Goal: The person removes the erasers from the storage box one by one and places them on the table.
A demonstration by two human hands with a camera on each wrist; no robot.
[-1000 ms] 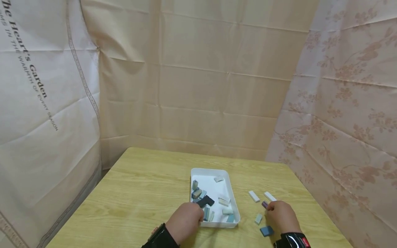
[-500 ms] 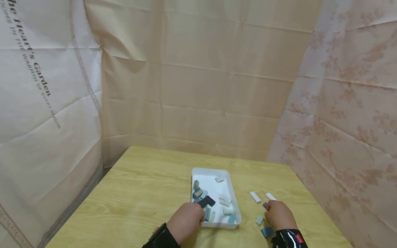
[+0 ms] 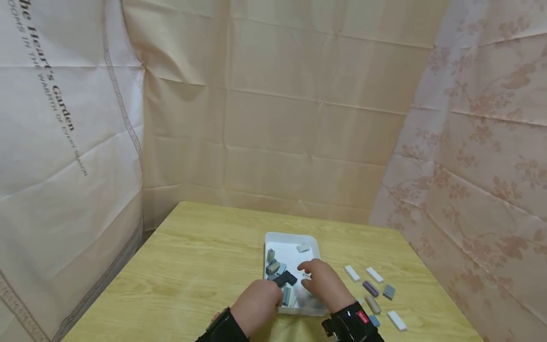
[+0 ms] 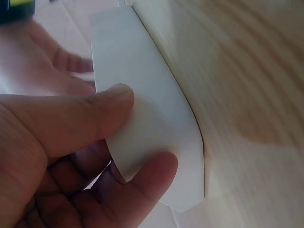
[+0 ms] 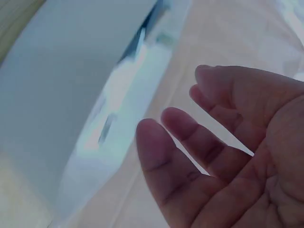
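Observation:
A shallow white tray (image 3: 314,247) with several small grey, blue and pale bars (image 3: 273,268) stands on the table. My left hand (image 3: 258,297) holds its near left edge; in the left wrist view the thumb and a fingertip lie on the tray's white wall (image 4: 147,114). A black angular piece (image 3: 285,278) shows just beyond that hand, inside the tray. Above the tray's right side is my right hand (image 3: 325,283), thumb and fingers spread apart. Nothing shows between its fingers in the right wrist view, where the tray wall (image 5: 57,85) is to their left.
Right of the tray, loose bars lie on the wooden table (image 3: 213,247): a purple one (image 3: 370,288), an olive one (image 3: 372,304), a grey one (image 3: 389,291), a blue one (image 3: 373,320) and white bars (image 3: 397,321). Fabric sheets (image 3: 269,118) hang around the table.
My right hand has moved left from beside the purple bar to above the tray, uncovering several bars on the table. My left hand stays at the tray's edge.

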